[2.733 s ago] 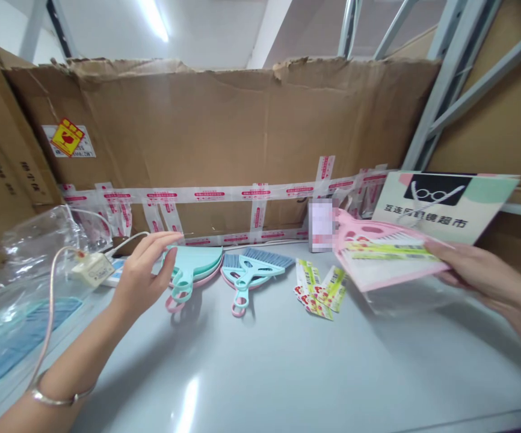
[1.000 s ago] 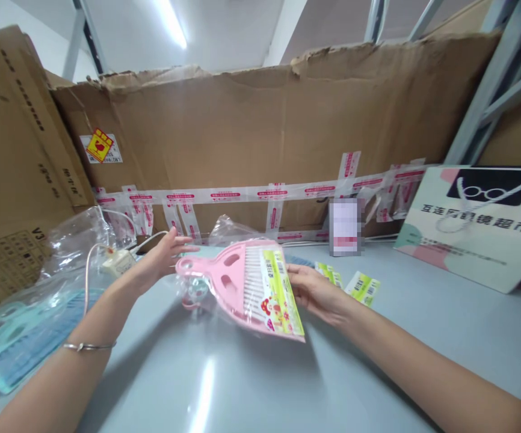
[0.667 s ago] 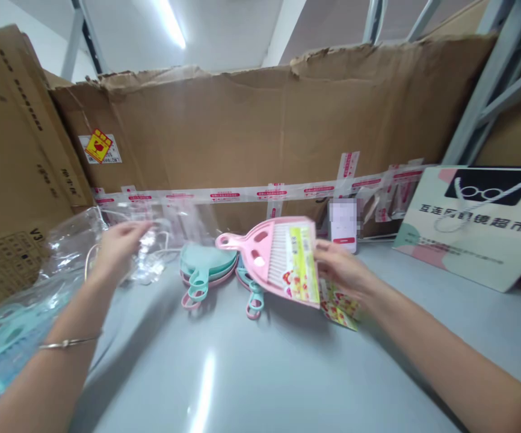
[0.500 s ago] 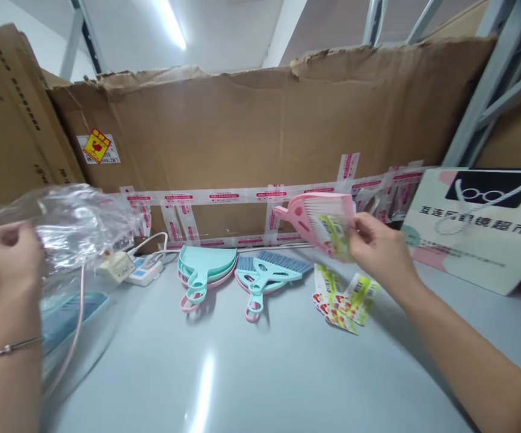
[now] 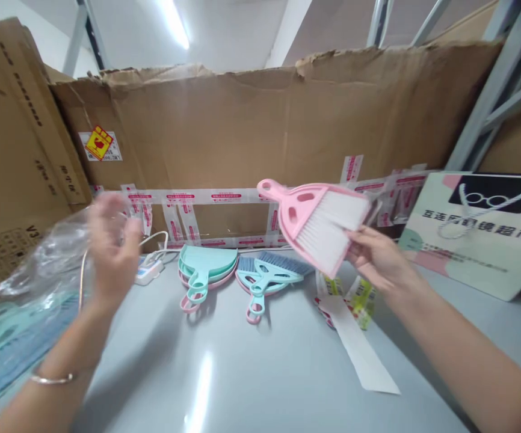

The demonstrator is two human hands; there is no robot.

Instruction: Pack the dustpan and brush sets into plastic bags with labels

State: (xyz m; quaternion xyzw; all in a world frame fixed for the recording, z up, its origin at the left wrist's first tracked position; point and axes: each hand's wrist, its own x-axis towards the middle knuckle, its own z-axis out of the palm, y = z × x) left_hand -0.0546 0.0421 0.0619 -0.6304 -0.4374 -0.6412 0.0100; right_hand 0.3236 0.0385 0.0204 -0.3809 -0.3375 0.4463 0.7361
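My right hand (image 5: 378, 257) pinches a pink hand brush (image 5: 301, 210) with white bristles by its bristle end. The brush hangs above the table, its handle pointing up and left; a pink dustpan edge seems to lie behind the bristles. My left hand (image 5: 114, 252) is raised at the left, smeared by motion, thumb and fingers apart, with nothing in it. Beneath my right hand lie several yellow-green printed cards (image 5: 360, 300) and a long white card (image 5: 364, 349). Stacked turquoise and pink dustpans (image 5: 209, 261) rest mid-table beside stacked brushes (image 5: 265, 276) with blue-grey bristles.
Clear plastic wrap (image 5: 48, 252) and a bagged turquoise brush (image 5: 21, 337) lie at the left. A white power strip (image 5: 148, 270) with cables sits behind. A large cardboard box (image 5: 242, 132) walls off the back; a printed sign board (image 5: 477, 234) leans at the right.
My left hand has let go of the clear plastic and moved right. The pink brush has turned its bristles toward me. The printed card on it has dropped, and a white card now lies on the table.
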